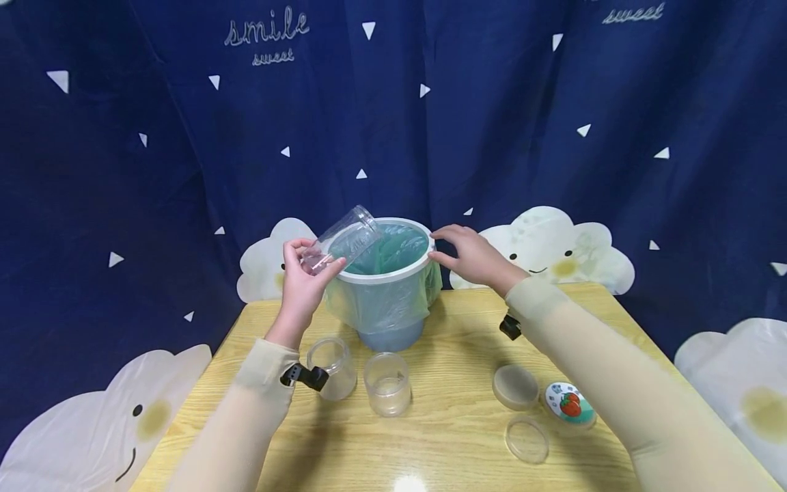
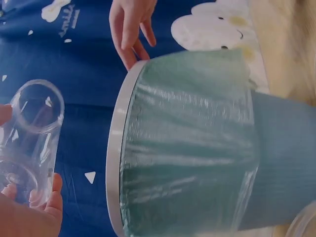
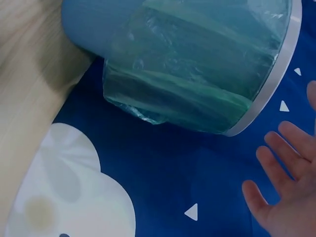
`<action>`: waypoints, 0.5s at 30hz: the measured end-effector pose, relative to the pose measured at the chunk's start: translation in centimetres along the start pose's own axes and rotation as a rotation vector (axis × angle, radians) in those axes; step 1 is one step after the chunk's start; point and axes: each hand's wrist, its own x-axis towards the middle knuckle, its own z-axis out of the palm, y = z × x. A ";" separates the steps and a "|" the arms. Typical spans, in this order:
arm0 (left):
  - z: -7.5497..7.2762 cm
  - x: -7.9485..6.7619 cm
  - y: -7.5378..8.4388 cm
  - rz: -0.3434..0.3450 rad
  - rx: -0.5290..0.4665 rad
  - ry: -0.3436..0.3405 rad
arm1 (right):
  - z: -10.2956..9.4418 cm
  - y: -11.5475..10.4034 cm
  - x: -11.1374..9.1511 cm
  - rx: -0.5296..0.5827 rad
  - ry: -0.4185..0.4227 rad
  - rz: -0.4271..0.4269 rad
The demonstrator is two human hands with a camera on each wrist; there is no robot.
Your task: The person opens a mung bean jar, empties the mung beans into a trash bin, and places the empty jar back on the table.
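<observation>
My left hand (image 1: pixel 299 290) grips a clear plastic jar (image 1: pixel 346 240) by its base end. The jar is tilted, its open mouth up and to the right, above the left side of a blue bin (image 1: pixel 393 335) lined with a green plastic bag (image 1: pixel 393 301). In the left wrist view the jar (image 2: pixel 37 133) looks see-through, with fingers and thumb around its lower part. Near the right edge of the bin's white rim (image 1: pixel 384 278) is my right hand (image 1: pixel 470 254). Its fingers are spread and hold nothing in the right wrist view, where the hand (image 3: pixel 291 182) appears apart from the rim.
Two clear jars, one on the left (image 1: pixel 332 369) and one in the middle (image 1: pixel 387 385), stand before the bin on the wooden table (image 1: pixel 455 437). To the right lie a greyish round lid (image 1: pixel 515 387), a strawberry-pictured lid (image 1: pixel 568 402) and a clear ring-like piece (image 1: pixel 527 439). A blue curtain (image 1: pixel 393 123) hangs behind.
</observation>
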 end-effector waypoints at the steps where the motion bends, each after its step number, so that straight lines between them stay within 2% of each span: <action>1: 0.1 -0.2 -0.1 0.006 -0.009 0.004 | -0.1 -0.1 -0.3 0.011 0.022 -0.004; 8: 1.3 -2.1 -0.3 0.041 -0.063 0.013 | -0.5 0.0 -2.4 0.063 0.116 -0.036; 15: 2.7 -4.4 -0.5 0.081 -0.122 -0.084 | -1.1 -0.5 -4.6 0.105 0.144 -0.052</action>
